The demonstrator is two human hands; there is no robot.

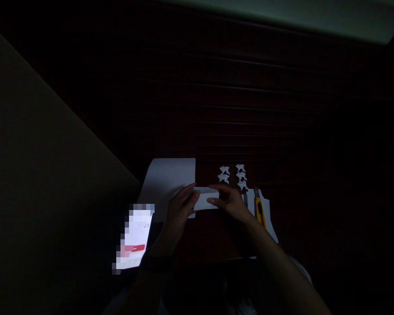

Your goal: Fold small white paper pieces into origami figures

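A small white piece of folded paper (pixel 206 201) is held level between my two hands, above the dark table. My left hand (pixel 183 202) pinches its left end, thumb on top. At the right end, my right hand (pixel 229 200) grips it between thumb and fingers. Behind my left hand lies a large white sheet of paper (pixel 172 173). Beyond my right hand are several small folded paper figures (pixel 240 176), set in two columns. Dim light hides the fine creases of the held paper.
A yellow utility knife (pixel 259 211) lies on white paper (pixel 269 214) at the right. To the left, a lit phone screen (pixel 136 238) stands near my left forearm. A pale wall (pixel 46 153) slants along the left, and dark wooden slats (pixel 230 105) rise behind the table.
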